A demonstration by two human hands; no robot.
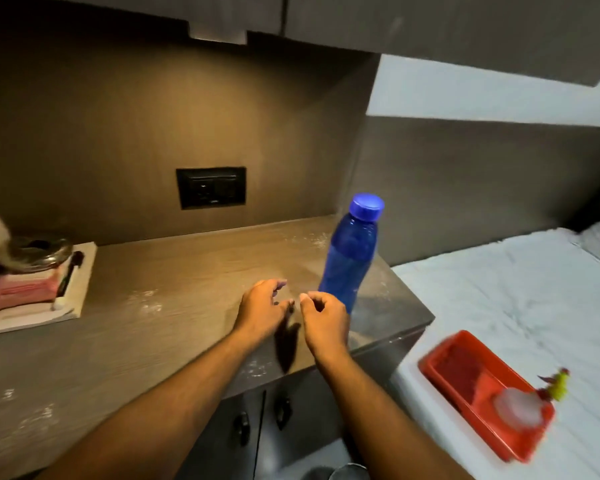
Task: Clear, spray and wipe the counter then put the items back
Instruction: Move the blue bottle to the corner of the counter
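Above the near right part of the tabletop [174,271], both hands hover close together, thumbs almost meeting. On the left hand [262,308] the fingers are loosely spread and a little bent, gripping nothing. The right hand [323,318] has its fingers curled inward with the thumb tip forward, and nothing shows between them; it sits just in front of the blue bottle [349,258] (whether it touches the bottle's base I cannot tell).

That bottle stands near the tabletop's right edge, leaning slightly to the left, its blue cap [367,206] screwed on. Pale, dusty smears mark the wood-grain surface around it and toward the near left corner.

At the far left of the tabletop lies a folded white cloth [80,271], carrying a pink box [21,289] with a shiny steel container [33,252] on top and a dark slim object beside them, too blurred to identify.

Right of the tabletop is a bed [499,289] with a white sheet. A red tray [465,372] rests on it near the bottom corner, holding a whitish round item [515,407], with something small and green-and-red [556,384] at its far end.

A black socket panel [211,187] is set in the back wall, and cabinet doors with dark handles [281,408] show below the tabletop edge.
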